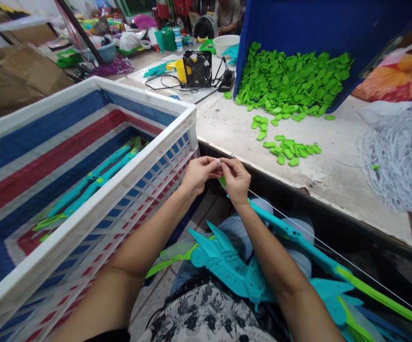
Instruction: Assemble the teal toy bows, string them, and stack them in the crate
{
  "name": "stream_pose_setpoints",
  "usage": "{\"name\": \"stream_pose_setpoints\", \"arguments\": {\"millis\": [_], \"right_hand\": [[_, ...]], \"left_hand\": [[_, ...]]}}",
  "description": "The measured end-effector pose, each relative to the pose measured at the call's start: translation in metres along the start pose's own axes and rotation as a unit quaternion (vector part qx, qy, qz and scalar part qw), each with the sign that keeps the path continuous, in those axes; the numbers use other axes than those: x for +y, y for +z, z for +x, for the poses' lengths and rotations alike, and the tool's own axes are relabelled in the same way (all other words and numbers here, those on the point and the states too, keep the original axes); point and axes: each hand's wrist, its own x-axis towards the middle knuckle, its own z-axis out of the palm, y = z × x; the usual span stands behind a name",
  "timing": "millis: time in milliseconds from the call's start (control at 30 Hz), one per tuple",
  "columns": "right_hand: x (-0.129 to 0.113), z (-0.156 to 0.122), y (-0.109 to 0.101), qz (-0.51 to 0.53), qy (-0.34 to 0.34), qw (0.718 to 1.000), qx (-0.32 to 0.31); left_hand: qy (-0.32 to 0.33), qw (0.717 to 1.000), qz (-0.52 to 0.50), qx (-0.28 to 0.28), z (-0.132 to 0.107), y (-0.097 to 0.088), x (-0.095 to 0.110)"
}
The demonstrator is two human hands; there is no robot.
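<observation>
My left hand (199,174) and my right hand (237,180) meet over my lap, thumbs and forefingers pinched close together on a white string (334,250). A small white loop of it shows between the fingertips. From my right hand the string runs tight toward the lower right, beside a long teal and green toy bow (293,232). This bow lies across my knees, and its near end is partly covered by my right hand. Closer to my body rests another teal plastic piece (223,259) with pointed wings, partly behind my right forearm.
On the left, a white crate (130,128) lined with striped cloth holds teal and green toy bows (95,183). Many green plastic pieces (291,78) spill from a blue bin (298,23) onto the worktable (220,118). White strings (401,161) lie at right, a fan (197,69) behind.
</observation>
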Motion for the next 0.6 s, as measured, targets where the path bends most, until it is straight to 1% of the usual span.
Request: {"name": "stream_pose_setpoints", "arguments": {"millis": [133,233,333,400,467,533,600], "right_hand": [[0.001,-0.001,-0.003,0.030,0.017,0.999,0.000],[0.001,0.000,-0.007,0.002,0.023,1.000,-0.006],[0.001,0.004,-0.010,-0.026,0.014,1.000,0.009],[0.001,0.006,-0.009,-0.029,-0.002,0.999,0.033],[0.002,0.008,-0.007,-0.027,-0.018,0.999,0.041],[0.003,0.010,-0.004,-0.026,-0.038,0.999,0.025],[0.004,0.010,-0.003,-0.023,-0.058,0.998,-0.005]], "left_hand": [[0.044,0.998,-0.025,0.041,0.003,0.008,-0.008],[0.058,0.997,-0.026,0.040,0.004,0.009,-0.011],[0.043,0.999,-0.007,0.012,0.004,0.005,-0.007],[0.023,0.999,0.020,-0.026,0.004,0.000,-0.003],[0.003,0.997,0.039,-0.066,0.005,-0.005,0.002],[-0.007,0.996,0.039,-0.086,0.005,-0.007,0.004],[-0.003,0.997,0.030,-0.076,0.004,-0.005,0.004]]}}
